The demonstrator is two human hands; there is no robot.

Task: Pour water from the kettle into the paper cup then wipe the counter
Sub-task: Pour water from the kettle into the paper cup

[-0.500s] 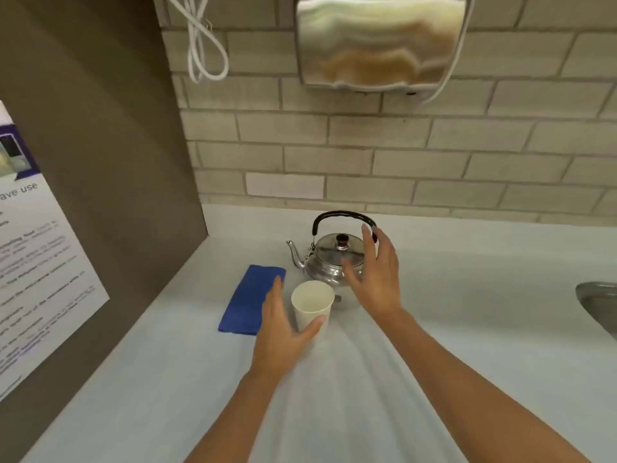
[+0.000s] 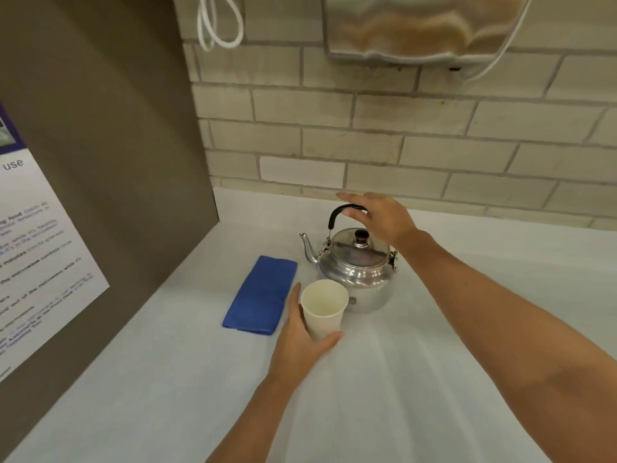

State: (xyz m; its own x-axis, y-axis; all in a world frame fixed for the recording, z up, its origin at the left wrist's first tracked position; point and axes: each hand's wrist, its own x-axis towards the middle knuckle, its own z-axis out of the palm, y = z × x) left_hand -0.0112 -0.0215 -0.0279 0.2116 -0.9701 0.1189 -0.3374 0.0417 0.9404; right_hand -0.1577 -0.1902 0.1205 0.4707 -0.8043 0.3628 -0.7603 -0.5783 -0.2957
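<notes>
A shiny steel kettle (image 2: 355, 272) with a black arched handle stands on the white counter (image 2: 417, 379), spout pointing left. My right hand (image 2: 380, 217) hovers over the handle with fingers spread, thumb just under the arch, not closed around it. In front of the kettle stands an empty white paper cup (image 2: 323, 309). My left hand (image 2: 300, 339) wraps its lower part, thumb on the right side, fingers on the left. A folded blue cloth (image 2: 262, 295) lies flat just left of the cup.
A brown panel (image 2: 100, 162) with a printed notice walls off the left side. A brick wall (image 2: 400, 145) runs along the back, with a metal dispenser (image 2: 420, 25) and white cable above.
My right hand rose from beside the kettle's lid to its handle. My left hand closed in on the cup. The camera moved closer and shifted left.
</notes>
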